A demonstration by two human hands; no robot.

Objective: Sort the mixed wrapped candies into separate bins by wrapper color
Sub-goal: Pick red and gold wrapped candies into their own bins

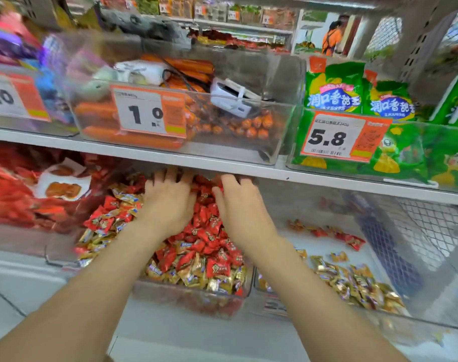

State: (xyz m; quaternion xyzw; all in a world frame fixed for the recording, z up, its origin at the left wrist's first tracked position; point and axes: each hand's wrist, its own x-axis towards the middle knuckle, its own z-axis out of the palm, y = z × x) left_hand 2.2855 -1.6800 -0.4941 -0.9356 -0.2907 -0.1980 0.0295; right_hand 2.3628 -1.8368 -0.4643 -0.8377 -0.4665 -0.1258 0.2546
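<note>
Item: left fingers (170,178), straight and spread, lying flat on the heap with nothing gripped; their tips reach under the shelf edge (327,178) directly above them. Item: right fingers (231,182), just beside the left ones and apart from them, bent slightly downward into the same heap; blur and shadow hide the tips, so whether they pinch a sweet cannot be told. Belonging to: left hand (167,205) and right hand (239,207), palms down, forearms bare. Under and between the fingers: red candies (209,226), heaped thick. Nearer the wrists and to the outer side of the left fingers: gold candies (196,276), mingled with the red. Container: clear mixed bin (191,296), both colours still together, so sorting looks far from finished. Beyond the right fingers' outer side: second clear bin (324,248), holding mostly gold sweets (353,280) plus a few stray red ones (327,232). Handling note, as a judgement: gather one colour only per scoop, rake shallowly so the slippery wrappers do not spill over the rim, check each handful for strays before transfer, and carry gold to the second bin.
</note>
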